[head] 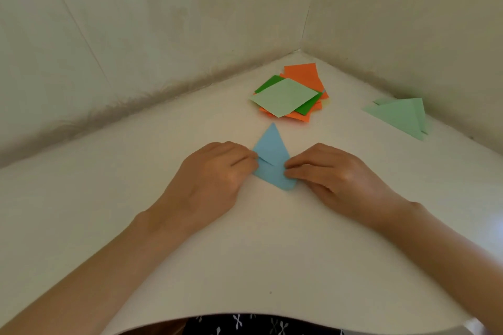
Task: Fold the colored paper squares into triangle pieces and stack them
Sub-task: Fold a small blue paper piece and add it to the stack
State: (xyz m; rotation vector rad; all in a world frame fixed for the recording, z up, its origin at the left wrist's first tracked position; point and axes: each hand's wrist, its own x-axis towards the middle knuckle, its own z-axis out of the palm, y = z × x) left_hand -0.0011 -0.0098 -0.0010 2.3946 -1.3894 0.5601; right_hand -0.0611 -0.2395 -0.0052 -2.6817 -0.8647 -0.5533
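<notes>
Both hands, the left hand (pixel 217 168) and right hand (pixel 326 171), pinch a half-folded blue paper (pixel 272 155) on the white table (pixel 272 253), with green triangles (pixel 400 115) already stacked aside and a pile of squares (pixel 288 96) still unfolded.

Two hands (pixel 215 171) (pixel 336 171), one blue triangle (pixel 272 148), one green stack (pixel 400 115), one pile (pixel 285 96).

No legible text, label, brand, number or sign on the paper squares (pixel 285 96), the blue paper (pixel 272 149) or the table (pixel 272 253).
</notes>
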